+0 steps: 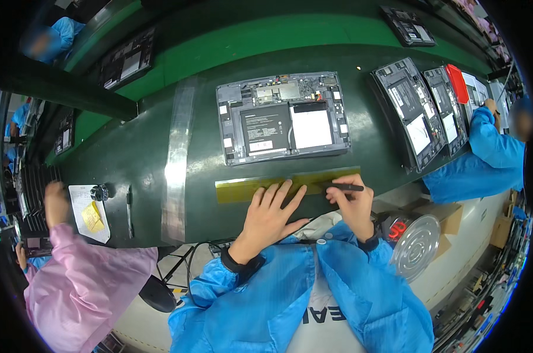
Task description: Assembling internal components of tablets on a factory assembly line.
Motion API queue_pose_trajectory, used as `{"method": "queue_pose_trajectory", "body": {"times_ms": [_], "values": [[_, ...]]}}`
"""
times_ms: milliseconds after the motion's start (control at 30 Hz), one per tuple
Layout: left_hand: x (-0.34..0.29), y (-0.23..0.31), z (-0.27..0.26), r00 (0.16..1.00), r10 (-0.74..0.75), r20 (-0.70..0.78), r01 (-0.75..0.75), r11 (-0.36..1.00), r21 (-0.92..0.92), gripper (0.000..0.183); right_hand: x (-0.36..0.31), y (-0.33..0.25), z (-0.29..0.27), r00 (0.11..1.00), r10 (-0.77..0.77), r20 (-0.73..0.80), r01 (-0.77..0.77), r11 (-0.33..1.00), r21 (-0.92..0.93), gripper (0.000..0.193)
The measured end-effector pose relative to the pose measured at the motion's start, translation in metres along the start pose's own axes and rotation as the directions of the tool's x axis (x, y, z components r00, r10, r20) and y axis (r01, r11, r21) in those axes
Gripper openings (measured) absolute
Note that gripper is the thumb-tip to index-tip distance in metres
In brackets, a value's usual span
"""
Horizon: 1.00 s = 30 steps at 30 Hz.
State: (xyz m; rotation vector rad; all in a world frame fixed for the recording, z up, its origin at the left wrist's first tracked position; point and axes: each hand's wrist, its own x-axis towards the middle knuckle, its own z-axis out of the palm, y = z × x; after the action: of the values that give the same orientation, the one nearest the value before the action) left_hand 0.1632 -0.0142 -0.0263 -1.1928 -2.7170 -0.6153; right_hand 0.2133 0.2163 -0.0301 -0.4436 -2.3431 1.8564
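In the head view, the left hand (265, 222) is lying with fingers spread, pressing on a translucent amber strip (234, 190) and gripping nothing. The right hand (356, 207) is pinching a slim black pen-shaped tool (350, 187) over the strip's right part, thumb and fingers closed on it. The strip is lying on the dark green workbench (204, 220), just on the near side of an opened flat electronic device (236, 126) exposing its battery (265, 128)

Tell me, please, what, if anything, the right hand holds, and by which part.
The right hand holds a slim black pen-like tool toward its left end.
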Motion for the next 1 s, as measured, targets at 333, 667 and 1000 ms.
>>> {"method": "queue_pose_trajectory", "body": {"times_ms": [333,667,1000], "values": [[0.005,0.004,0.000,1.000,-0.024,0.011,0.023,0.998,0.055,0.071,0.014,-0.001,0.015,0.922,-0.387,0.030,0.378,0.876,-0.301,0.023],[0.013,0.006,-0.004,0.999,-0.025,0.037,0.023,0.998,0.053,0.072,0.019,-0.014,0.019,0.879,-0.475,0.044,0.467,0.838,-0.284,0.021],[0.030,-0.017,-0.024,0.989,0.132,0.060,-0.135,0.990,0.045,0.066,0.030,-0.027,-0.007,0.983,-0.169,-0.069,0.181,0.942,0.282,0.026]]}}
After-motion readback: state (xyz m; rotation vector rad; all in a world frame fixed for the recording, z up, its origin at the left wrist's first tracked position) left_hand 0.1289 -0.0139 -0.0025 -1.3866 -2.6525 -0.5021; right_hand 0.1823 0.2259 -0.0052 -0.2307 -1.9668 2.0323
